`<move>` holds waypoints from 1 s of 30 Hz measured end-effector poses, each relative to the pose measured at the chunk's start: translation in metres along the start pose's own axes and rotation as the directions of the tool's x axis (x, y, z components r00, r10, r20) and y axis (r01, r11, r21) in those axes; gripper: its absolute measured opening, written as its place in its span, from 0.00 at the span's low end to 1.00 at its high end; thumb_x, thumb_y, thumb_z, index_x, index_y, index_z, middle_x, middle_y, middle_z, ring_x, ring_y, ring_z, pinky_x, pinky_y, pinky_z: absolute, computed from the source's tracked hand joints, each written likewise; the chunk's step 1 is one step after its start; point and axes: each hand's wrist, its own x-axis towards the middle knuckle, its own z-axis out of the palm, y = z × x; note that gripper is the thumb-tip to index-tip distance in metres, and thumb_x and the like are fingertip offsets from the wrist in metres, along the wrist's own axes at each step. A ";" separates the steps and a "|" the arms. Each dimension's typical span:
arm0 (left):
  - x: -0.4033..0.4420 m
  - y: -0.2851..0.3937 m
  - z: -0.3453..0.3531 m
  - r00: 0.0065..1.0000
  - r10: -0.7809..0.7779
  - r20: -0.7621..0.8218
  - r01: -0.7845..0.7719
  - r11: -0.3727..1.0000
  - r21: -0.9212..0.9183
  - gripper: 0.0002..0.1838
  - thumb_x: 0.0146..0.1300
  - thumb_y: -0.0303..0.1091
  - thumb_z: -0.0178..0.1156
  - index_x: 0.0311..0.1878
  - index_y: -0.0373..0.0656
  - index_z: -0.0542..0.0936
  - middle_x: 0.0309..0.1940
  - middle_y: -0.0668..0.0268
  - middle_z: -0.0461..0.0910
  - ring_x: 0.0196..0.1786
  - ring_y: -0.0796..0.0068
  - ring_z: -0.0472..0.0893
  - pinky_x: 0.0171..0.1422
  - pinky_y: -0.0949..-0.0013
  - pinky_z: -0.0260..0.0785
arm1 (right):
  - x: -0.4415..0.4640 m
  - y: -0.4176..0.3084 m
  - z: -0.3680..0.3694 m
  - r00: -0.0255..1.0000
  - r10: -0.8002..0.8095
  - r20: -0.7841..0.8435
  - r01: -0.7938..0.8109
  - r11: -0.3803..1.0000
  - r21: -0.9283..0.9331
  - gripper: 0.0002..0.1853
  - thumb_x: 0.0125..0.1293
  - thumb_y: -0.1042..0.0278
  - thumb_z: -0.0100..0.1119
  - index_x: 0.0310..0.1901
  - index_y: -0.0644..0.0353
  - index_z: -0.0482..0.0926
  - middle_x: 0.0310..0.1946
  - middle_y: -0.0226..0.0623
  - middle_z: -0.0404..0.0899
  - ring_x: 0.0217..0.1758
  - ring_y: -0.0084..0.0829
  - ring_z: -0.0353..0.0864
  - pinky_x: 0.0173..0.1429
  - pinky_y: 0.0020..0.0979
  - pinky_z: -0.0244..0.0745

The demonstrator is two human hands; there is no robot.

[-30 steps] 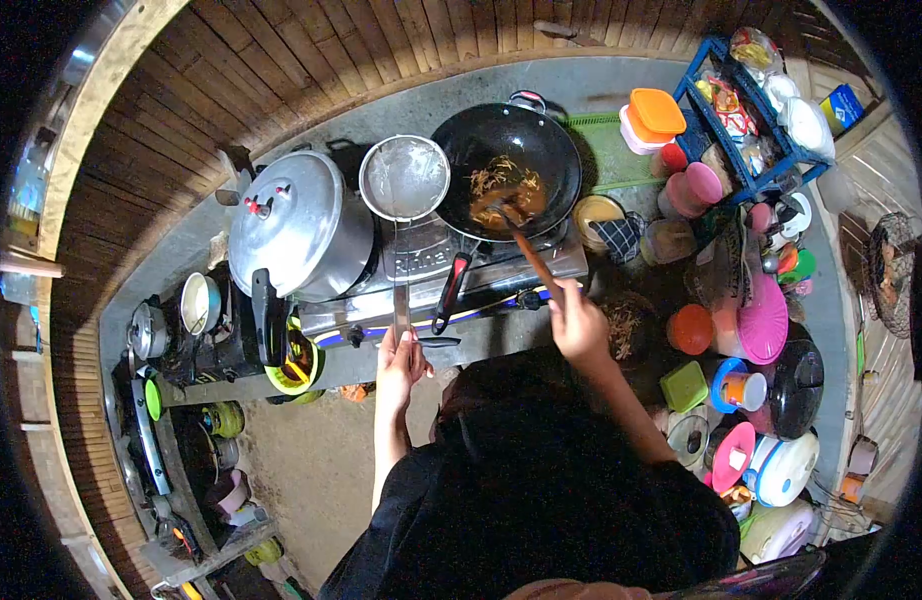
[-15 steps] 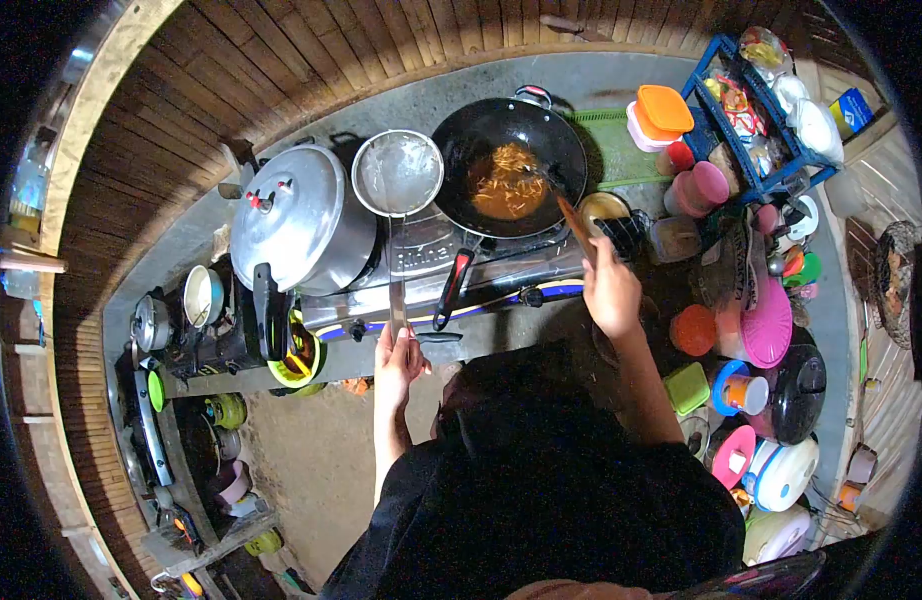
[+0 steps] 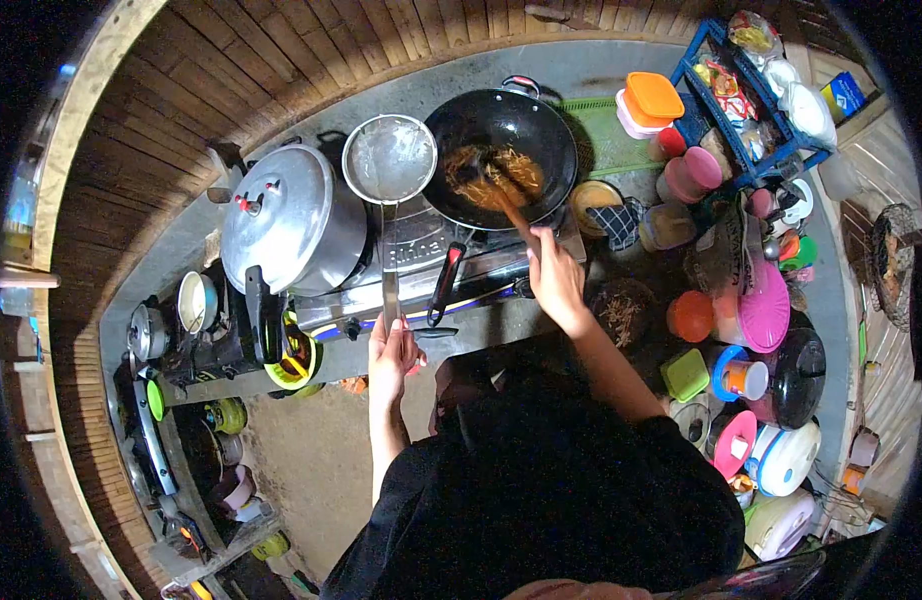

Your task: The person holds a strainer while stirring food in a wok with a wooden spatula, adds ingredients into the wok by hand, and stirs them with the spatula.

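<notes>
My left hand [image 3: 391, 350] is closed on the long handle of a round metal strainer [image 3: 389, 160], which is held over the stove [image 3: 411, 250] beside the wok. In my right hand [image 3: 558, 280] is the wooden handle of a spatula [image 3: 513, 212]. Its dark head is down in the brown liquid and thin strips of food [image 3: 521, 175] inside the black wok [image 3: 556, 135]. The wok's black and red handle [image 3: 446, 285] points toward me, between my hands.
A large silver pressure cooker [image 3: 281, 215] stands left of the strainer. Right of the wok are a round tan lid [image 3: 593, 205], orange-lidded container [image 3: 653, 98] and blue rack [image 3: 696, 120]. Bowls and tubs line the right side, including a green box [image 3: 685, 375].
The spatula swung to the wok's right side, then came back left into the food, my right hand moving with it. The strainer shifted slightly left and up in view.
</notes>
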 end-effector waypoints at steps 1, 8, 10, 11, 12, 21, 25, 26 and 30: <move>-0.001 0.000 0.000 1.000 0.002 -0.003 -0.002 1.000 0.002 0.07 0.70 0.37 0.45 0.39 0.44 0.67 0.10 0.77 0.56 0.11 0.86 0.54 0.20 0.74 0.62 | 0.009 0.005 0.005 0.999 -0.001 -0.038 -0.001 0.999 -0.046 0.15 0.63 0.68 0.50 0.51 0.54 0.64 0.25 0.47 0.77 0.26 0.50 0.78 0.29 0.47 0.71; -0.009 0.004 -0.006 1.000 -0.017 -0.014 0.017 1.000 0.000 0.07 0.70 0.37 0.45 0.39 0.44 0.67 0.09 0.76 0.55 0.10 0.86 0.54 0.20 0.75 0.62 | 0.013 0.017 -0.040 0.989 0.108 -0.097 -0.125 0.974 -0.189 0.15 0.63 0.66 0.50 0.51 0.53 0.65 0.25 0.47 0.78 0.29 0.51 0.78 0.31 0.46 0.71; -0.012 0.001 -0.008 0.997 -0.028 -0.068 0.027 0.999 -0.022 0.07 0.70 0.37 0.45 0.39 0.44 0.67 0.10 0.77 0.55 0.11 0.86 0.54 0.20 0.75 0.62 | -0.001 0.010 -0.061 0.992 0.112 -0.059 -0.121 0.974 -0.190 0.15 0.63 0.67 0.50 0.50 0.55 0.65 0.25 0.48 0.78 0.28 0.52 0.78 0.31 0.47 0.71; -0.012 -0.004 -0.014 0.999 -0.028 -0.041 0.026 0.999 -0.040 0.07 0.70 0.37 0.45 0.40 0.44 0.67 0.11 0.77 0.56 0.11 0.86 0.54 0.20 0.75 0.63 | -0.011 0.006 -0.069 0.993 0.119 -0.025 -0.122 0.975 -0.184 0.14 0.62 0.67 0.51 0.49 0.56 0.65 0.25 0.49 0.78 0.28 0.53 0.78 0.31 0.48 0.71; -0.016 -0.006 -0.016 0.998 -0.037 -0.049 0.035 0.998 -0.042 0.07 0.70 0.37 0.45 0.40 0.44 0.67 0.11 0.77 0.56 0.11 0.86 0.54 0.20 0.75 0.63 | -0.022 0.001 -0.072 0.993 0.121 -0.013 -0.122 0.975 -0.185 0.14 0.62 0.67 0.51 0.49 0.56 0.65 0.25 0.49 0.78 0.28 0.53 0.78 0.31 0.48 0.71; -0.010 -0.013 -0.006 1.000 -0.018 -0.023 0.017 0.999 -0.036 0.08 0.70 0.38 0.45 0.41 0.44 0.67 0.11 0.76 0.56 0.11 0.86 0.54 0.21 0.74 0.63 | -0.040 -0.014 -0.025 0.996 0.084 0.015 -0.084 0.996 0.017 0.17 0.62 0.67 0.52 0.51 0.55 0.64 0.24 0.49 0.77 0.27 0.53 0.77 0.31 0.49 0.70; -0.015 -0.008 0.000 1.000 -0.018 -0.006 0.018 0.999 -0.035 0.08 0.70 0.37 0.45 0.41 0.43 0.67 0.10 0.76 0.56 0.11 0.85 0.54 0.22 0.74 0.63 | -0.002 0.000 0.010 0.994 0.110 0.012 -0.110 0.994 0.011 0.15 0.63 0.67 0.50 0.51 0.54 0.63 0.26 0.50 0.78 0.28 0.54 0.78 0.32 0.50 0.70; -0.018 -0.008 -0.001 1.000 -0.018 -0.020 0.017 1.000 -0.017 0.08 0.70 0.37 0.45 0.40 0.43 0.67 0.10 0.76 0.56 0.11 0.86 0.54 0.22 0.73 0.63 | 0.005 0.004 0.014 0.994 0.108 0.014 -0.108 0.994 0.015 0.15 0.63 0.67 0.50 0.51 0.54 0.63 0.26 0.50 0.78 0.28 0.54 0.78 0.32 0.50 0.70; -0.022 -0.008 -0.005 1.000 -0.012 -0.002 0.012 1.000 -0.024 0.07 0.70 0.37 0.45 0.40 0.44 0.67 0.10 0.76 0.56 0.11 0.86 0.54 0.22 0.73 0.62 | 0.021 0.023 0.016 0.987 0.101 -0.125 -0.108 0.993 -0.055 0.16 0.63 0.66 0.51 0.52 0.54 0.64 0.27 0.51 0.78 0.30 0.53 0.78 0.33 0.49 0.70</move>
